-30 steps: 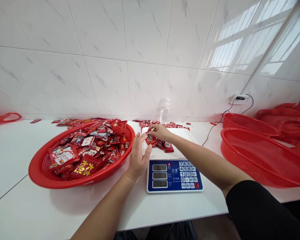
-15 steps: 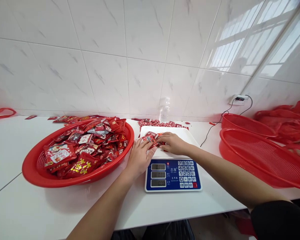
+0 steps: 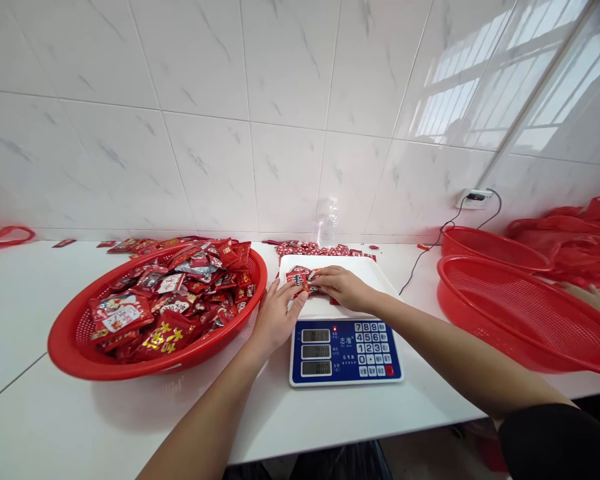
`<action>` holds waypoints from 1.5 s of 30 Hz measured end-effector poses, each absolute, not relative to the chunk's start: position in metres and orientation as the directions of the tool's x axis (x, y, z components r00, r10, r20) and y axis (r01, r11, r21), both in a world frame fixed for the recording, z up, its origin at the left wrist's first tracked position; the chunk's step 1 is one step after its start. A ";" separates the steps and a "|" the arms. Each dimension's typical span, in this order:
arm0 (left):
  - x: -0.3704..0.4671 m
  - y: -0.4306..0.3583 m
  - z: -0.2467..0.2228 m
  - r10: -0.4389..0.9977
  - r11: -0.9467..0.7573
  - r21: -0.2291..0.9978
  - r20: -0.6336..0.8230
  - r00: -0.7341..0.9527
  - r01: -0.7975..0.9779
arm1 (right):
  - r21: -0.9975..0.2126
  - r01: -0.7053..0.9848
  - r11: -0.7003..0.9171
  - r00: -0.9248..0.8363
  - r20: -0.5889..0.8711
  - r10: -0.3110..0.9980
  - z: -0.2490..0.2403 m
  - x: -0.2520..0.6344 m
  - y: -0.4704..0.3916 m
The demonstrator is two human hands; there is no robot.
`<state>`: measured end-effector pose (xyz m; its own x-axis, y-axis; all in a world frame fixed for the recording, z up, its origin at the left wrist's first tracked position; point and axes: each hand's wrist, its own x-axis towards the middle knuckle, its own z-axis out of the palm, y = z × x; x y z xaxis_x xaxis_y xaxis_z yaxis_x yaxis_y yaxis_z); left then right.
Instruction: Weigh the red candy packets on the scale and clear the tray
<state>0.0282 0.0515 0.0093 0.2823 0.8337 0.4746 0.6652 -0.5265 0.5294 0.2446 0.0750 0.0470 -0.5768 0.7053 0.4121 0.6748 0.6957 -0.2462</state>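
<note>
Red, glossy packets (image 3: 297, 278) seen heaped on scale pan (image 3: 369, 270), under and just beyond fingers. Left fingers (image 3: 281, 294) part-open, laid against packet; right fingers (image 3: 333, 280) curled over heap, any hold hidden. Packets judged light, slippery, soft-skinned; best pinched by flat edges, unsquashed.

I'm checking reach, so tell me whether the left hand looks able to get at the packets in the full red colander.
Probably yes: the left hand is close beside the colander, and nothing visible covers the packets heaped inside.
</note>
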 end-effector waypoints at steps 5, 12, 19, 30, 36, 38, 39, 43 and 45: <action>0.030 0.050 0.014 0.760 -0.604 0.515 0.602 0.246 0.608 | -0.299 0.773 0.560 -0.458 0.348 0.818 0.060 0.262 0.063; 0.031 0.049 0.014 0.751 -0.627 0.511 0.596 0.283 0.588 | -0.323 0.863 0.389 -0.346 0.185 0.920 0.051 0.274 0.064; 0.032 0.051 0.014 0.733 -0.652 0.526 0.622 0.276 0.546 | -0.320 0.815 0.483 -0.400 0.293 0.869 0.049 0.260 0.067; 0.032 0.053 0.011 0.760 -0.623 0.537 0.589 0.276 0.569 | -0.288 0.656 0.698 -0.559 0.436 0.705 0.037 0.239 0.074; 0.030 0.054 0.009 0.753 -0.612 0.526 0.617 0.230 0.590 | -0.353 0.675 0.648 -0.482 0.454 0.750 0.030 0.243 0.078; 0.029 0.055 0.007 0.756 -0.608 0.523 0.612 0.233 0.597 | -0.353 0.681 0.642 -0.472 0.459 0.753 0.029 0.243 0.079; 0.029 0.055 0.007 0.755 -0.612 0.520 0.609 0.244 0.596 | -0.353 0.684 0.638 -0.466 0.461 0.755 0.029 0.242 0.079; 0.028 0.056 0.008 0.755 -0.615 0.514 0.602 0.259 0.598 | -0.323 0.698 0.639 -0.488 0.438 0.755 0.031 0.238 0.075; 0.028 0.055 0.009 0.761 -0.611 0.521 0.595 0.259 0.597 | -0.294 0.710 0.640 -0.511 0.409 0.756 0.033 0.237 0.074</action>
<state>0.0285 0.0553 0.0089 0.2589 0.7607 0.5953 0.5965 -0.6106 0.5208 0.2367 0.0735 0.0330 -0.5113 0.7556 0.4094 0.7100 0.6398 -0.2942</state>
